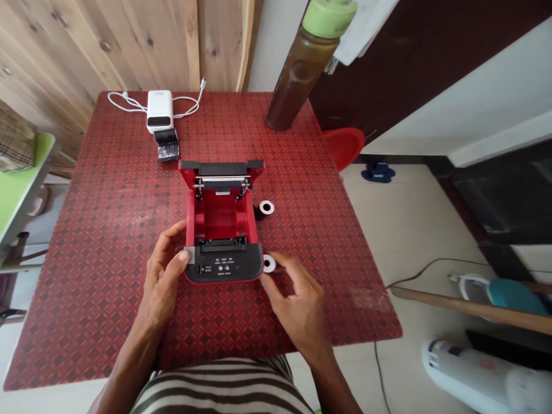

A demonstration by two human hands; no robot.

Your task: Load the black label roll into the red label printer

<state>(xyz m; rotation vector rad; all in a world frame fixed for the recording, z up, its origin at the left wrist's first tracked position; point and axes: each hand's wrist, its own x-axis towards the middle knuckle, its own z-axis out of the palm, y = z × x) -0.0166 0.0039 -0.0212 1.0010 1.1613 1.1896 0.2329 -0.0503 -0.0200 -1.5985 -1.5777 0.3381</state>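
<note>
A red and black receipt printer [226, 263] sits on the table in front of me, its lid [222, 168] raised and its red paper compartment [221, 214] bare inside. My left hand [166, 270] grips the printer's left front edge, thumb on top. Beside the right front corner, my right hand [295, 290] pinches a small white paper roll [269, 264] between thumb and fingers. A second roll [266, 208], with a dark outer side and white end, lies against the printer's right side farther back.
At the back left lie a white device [159, 106] with a looped white cable [190, 112] and a dark strip [167, 145]. A tall brown bottle [297, 75] with a green lid stands at the back right. A red stool [345, 146] is past the table's right edge.
</note>
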